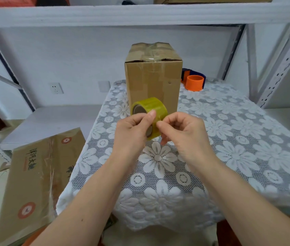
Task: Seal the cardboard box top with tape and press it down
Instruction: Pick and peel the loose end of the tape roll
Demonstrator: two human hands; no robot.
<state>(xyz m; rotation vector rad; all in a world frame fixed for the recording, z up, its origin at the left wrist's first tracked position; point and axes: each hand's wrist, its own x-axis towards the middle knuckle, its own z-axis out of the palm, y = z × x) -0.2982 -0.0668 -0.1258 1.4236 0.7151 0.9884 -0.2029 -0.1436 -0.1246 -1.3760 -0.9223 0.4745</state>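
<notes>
Tape roll [149, 110], yellowish clear packing type on a brown card core, held above the near half of the surface [229, 139] and just in front of the cardboard box [152, 86]. Left hand [131, 134]: closed around the near side of the roll, thumb lying across its outer face, fingers hidden behind. Right hand [185, 132]: fingers curled inward, thumb and forefinger pinched together at the roll's outer face; whether a loose end of tape sits between them cannot be told. Cardboard box: tall, plain brown, standing upright toward the far middle of the surface; top flaps folded shut, with a strip of clear tape running over the top seam and a short way down the front face; patches of brown tape on the front. Surface: covered by a white lace cloth [158, 174] with a flower pattern, draping over the near edge. Tape dispenser [193, 80]: orange and dark blue, lying on the cloth behind and to the right of the box, near it but apart. Second carton [34, 174]: larger, printed with orange round marks and dark characters, tilted, down to the left of the surface. Shelving [140, 15]: grey-white metal, one shelf across the top of the view, perforated uprights at right. Wall socket [56, 87]: white, on the wall at left.
</notes>
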